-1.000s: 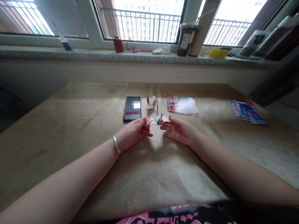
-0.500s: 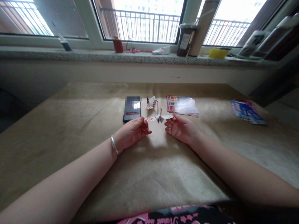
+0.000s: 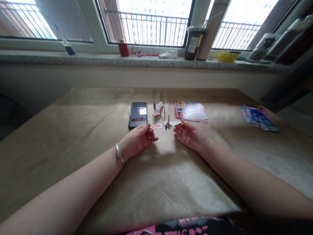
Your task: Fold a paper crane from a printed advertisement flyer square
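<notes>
A folded paper crane (image 3: 167,124), white with red print, is stretched between my two hands above the table. My left hand (image 3: 140,137) pinches the tip of its left wing between thumb and fingers. The tip of the other wing is pinched by my right hand (image 3: 189,134). Its narrow neck or tail points up in the middle. Just beyond it, a second paper crane (image 3: 158,108) rests on the table. A smartphone (image 3: 138,115) with a lit screen lies beyond my left hand, its upper left blurred out.
Beyond my right hand is a stack of printed flyers (image 3: 190,111); more blue and red flyers (image 3: 259,118) lie farther right. Along the stone windowsill (image 3: 97,60) stand a red container (image 3: 123,48), a dark lidded jar (image 3: 194,43) and a yellow object (image 3: 229,56).
Both hands keep their pinch on the crane's wings. The left wing is turned slightly, so its red print shows differently. The view has tipped very slightly.
</notes>
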`<control>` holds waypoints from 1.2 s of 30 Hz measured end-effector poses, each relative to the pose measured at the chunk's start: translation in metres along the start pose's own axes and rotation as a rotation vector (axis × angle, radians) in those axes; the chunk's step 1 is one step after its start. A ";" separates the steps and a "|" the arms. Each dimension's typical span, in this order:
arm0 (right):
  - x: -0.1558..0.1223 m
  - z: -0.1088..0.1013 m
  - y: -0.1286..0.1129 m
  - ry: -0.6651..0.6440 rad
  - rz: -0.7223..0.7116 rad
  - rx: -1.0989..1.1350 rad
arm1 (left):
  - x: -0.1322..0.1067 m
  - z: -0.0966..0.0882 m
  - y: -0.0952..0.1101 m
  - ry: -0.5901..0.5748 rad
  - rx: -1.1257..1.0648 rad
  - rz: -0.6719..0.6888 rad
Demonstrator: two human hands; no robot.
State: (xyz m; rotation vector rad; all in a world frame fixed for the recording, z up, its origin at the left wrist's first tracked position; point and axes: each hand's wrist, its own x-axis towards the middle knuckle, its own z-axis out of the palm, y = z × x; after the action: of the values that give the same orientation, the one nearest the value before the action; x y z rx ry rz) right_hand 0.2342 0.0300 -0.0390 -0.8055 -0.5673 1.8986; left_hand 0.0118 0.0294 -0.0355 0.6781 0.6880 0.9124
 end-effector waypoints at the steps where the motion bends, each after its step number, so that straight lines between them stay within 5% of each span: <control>1: 0.000 0.000 0.000 0.014 -0.002 -0.004 | 0.000 0.001 0.000 0.010 -0.006 0.001; 13: -0.001 0.000 0.003 0.223 -0.527 -0.538 | -0.001 0.001 0.001 -0.057 -0.008 -0.043; 21: -0.005 0.001 0.013 -0.063 -0.319 -0.859 | -0.001 -0.002 0.001 -0.164 -0.018 -0.077; 36: -0.001 0.004 0.015 -0.059 -0.440 -0.925 | 0.000 0.000 0.003 -0.222 0.003 -0.029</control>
State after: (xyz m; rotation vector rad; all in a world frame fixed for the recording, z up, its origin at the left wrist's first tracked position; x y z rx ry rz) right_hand 0.2228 0.0219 -0.0467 -1.0710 -1.5723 1.2062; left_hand 0.0106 0.0308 -0.0329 0.7574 0.5004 0.7954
